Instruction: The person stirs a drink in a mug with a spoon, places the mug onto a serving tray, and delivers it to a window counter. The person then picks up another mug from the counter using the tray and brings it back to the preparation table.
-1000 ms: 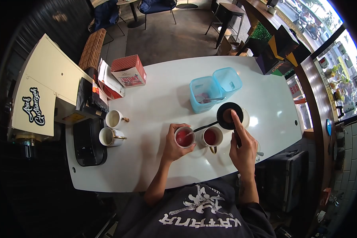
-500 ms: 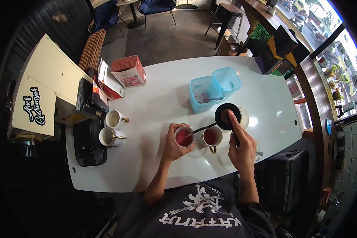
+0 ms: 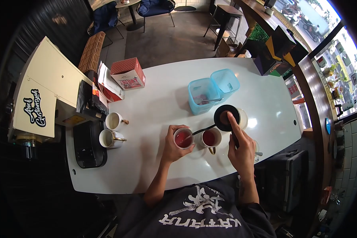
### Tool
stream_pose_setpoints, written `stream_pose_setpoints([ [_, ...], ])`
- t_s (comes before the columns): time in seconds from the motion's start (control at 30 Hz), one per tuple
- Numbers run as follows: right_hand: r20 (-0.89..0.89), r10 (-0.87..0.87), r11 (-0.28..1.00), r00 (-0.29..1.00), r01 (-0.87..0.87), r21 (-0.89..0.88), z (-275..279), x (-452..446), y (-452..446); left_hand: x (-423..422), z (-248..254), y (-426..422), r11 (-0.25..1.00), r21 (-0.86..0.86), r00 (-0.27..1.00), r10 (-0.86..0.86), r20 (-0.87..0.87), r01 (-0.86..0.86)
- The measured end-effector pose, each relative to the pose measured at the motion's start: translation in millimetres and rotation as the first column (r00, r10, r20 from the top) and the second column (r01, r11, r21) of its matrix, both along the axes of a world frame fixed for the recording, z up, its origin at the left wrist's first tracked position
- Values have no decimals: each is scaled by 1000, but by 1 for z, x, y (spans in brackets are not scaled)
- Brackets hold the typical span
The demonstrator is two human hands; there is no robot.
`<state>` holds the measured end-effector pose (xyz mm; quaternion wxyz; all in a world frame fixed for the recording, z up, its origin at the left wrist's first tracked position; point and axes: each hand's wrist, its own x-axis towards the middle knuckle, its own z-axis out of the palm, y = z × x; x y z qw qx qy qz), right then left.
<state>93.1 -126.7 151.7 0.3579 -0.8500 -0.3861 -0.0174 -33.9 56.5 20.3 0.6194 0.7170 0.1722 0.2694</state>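
My left hand [image 3: 171, 146] is wrapped around a white cup [image 3: 178, 131] of red liquid. In my right hand [image 3: 242, 152] is a black gooseneck kettle [image 3: 221, 126], gripped by its handle with the index finger stretched over its top. The kettle's thin spout [image 3: 204, 129] reaches left to the cup's rim, and a thin stream seems to fall into the liquid. Between my hands stands a white mug [image 3: 204, 143] with a gold handle, also holding red liquid. The kettle's spout passes over its far rim.
Two light-blue plastic containers [image 3: 194, 89] stand beyond the kettle, one with a spoon. A pale round vessel [image 3: 243, 118] is partly hidden behind the kettle. Two white mugs [image 3: 106, 139] sit at left beside a cream machine [image 3: 37, 95]. A red-and-white box [image 3: 129, 75] stands farther back.
Both hands, the cup and the kettle hold nearly the same positions. The view has shifted very slightly.
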Motion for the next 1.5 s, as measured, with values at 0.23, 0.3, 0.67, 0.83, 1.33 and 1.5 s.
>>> stream_pose_setpoints([
  [0.23,1,2,1000,1000,-2,10,2,1,1,0,1,-1,1000,-13,1000,3,10,-3],
  [0.3,7,2,1000,1000,-2,10,2,1,2,0,0,-1,1000,-12,1000,5,21,-5],
  [0.67,-3,3,1000,1000,-3,0,3,0,1,0,3,-1,1000,8,1000,-4,3,4],
  [0.83,-8,3,999,1000,-3,51,4,1,1,0,3,-1,1000,1,1000,-7,11,7],
  [1.33,-108,-3,999,994,7,32,4,0,1,0,3,-1,1000,16,1000,1,0,-1],
  [1.5,-84,2,1000,996,0,31,2,0,1,0,0,-1,1000,-17,1000,-7,15,7],
])
